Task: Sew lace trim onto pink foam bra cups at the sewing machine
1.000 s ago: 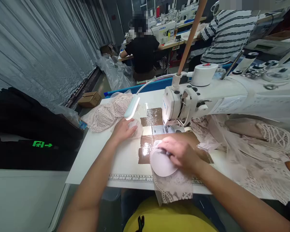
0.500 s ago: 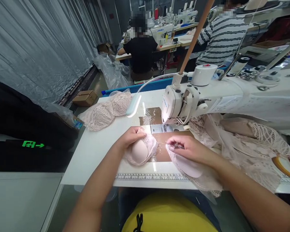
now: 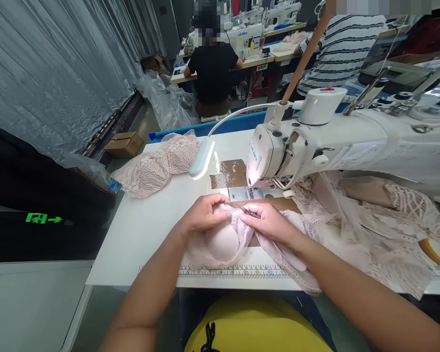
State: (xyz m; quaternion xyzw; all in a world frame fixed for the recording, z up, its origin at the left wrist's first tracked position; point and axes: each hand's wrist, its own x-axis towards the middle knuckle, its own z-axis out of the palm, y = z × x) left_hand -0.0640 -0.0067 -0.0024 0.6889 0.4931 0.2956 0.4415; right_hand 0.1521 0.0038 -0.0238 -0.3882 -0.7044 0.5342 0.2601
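Observation:
In the head view, my left hand (image 3: 209, 212) pinches the upper edge of a pale pink lace bra (image 3: 223, 242), its padded cup facing up. My right hand (image 3: 266, 221) is closed round small metal thread snips (image 3: 247, 211), their points directed left at the lace edge near my left fingertips. Its thumb rests against the lace. The bra's other cup lies under and beside my right hand, near the table's front edge. Just behind both hands stands the white sewing machine (image 3: 267, 151), its needle area above a metal plate (image 3: 238, 194).
Another lace piece (image 3: 150, 166) lies at the table's left. More lace fabric (image 3: 359, 220) is heaped under the machine arm, beside yellow-handled scissors (image 3: 434, 254). A lamp (image 3: 202, 157) hangs over the table. A ruler strip (image 3: 234, 272) runs along the front edge. Two people sit beyond.
My right hand has moved left with the snips, up to my left hand. The two cups are now closer together, and the thread stretched between them no longer shows.

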